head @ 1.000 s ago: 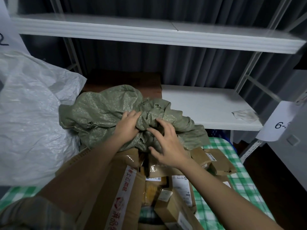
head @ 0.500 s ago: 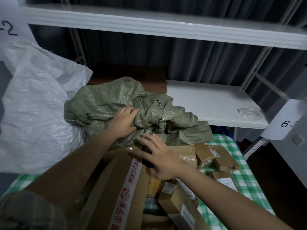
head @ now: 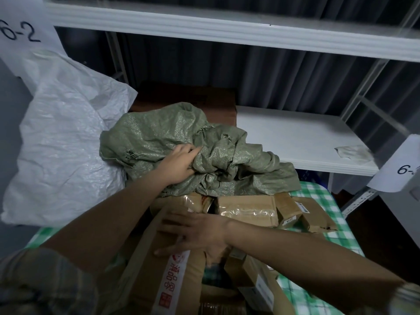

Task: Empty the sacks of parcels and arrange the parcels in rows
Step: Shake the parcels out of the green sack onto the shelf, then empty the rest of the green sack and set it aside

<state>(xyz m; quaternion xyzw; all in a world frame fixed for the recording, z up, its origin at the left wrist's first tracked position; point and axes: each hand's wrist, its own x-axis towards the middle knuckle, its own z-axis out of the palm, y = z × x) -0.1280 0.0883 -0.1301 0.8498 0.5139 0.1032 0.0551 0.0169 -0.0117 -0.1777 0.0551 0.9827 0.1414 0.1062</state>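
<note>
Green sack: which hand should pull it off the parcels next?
Probably the left hand: it already grips the green sack. The right hand lies flat on the big cardboard parcel, steadying it.

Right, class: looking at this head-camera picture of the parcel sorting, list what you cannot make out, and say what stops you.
- Whether parcels remain inside the green sack: its folds hide the inside.
- Right-hand shelf label: cut off by the frame edge after "6-".
- Left hand fingers: partly buried in sack cloth.
- Parcels under the big taped box: covered by it and the right hand.
</note>
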